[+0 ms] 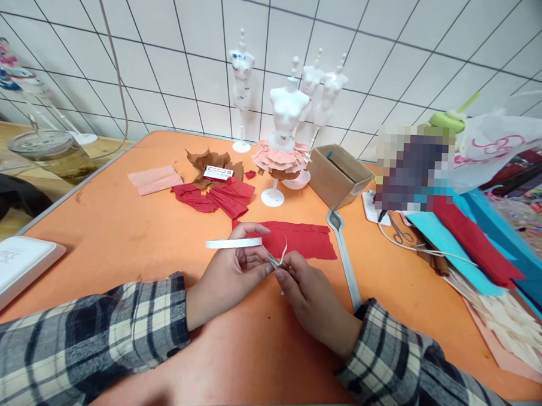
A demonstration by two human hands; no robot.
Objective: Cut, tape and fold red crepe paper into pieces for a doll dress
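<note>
My left hand (229,273) pinches a white tape strip (234,243) that juts out to the left above its fingers. My right hand (305,291) meets it fingertip to fingertip, pinching the strip's other end, where a thin backing curls upward. Both hands hover just above the orange table (117,232). Right behind them lies a flat red crepe paper rectangle (303,238). Farther back stands a white mini mannequin (286,117) wearing a layered pink paper skirt (279,158).
Crumpled red paper scraps (221,198), brown paper and a pink sheet (154,179) lie mid-table. A cardboard box (337,176), scissors (399,231), stacked coloured paper (475,248) sit right. Three more mannequins stand by the tiled wall. A white tray (7,269) is at left.
</note>
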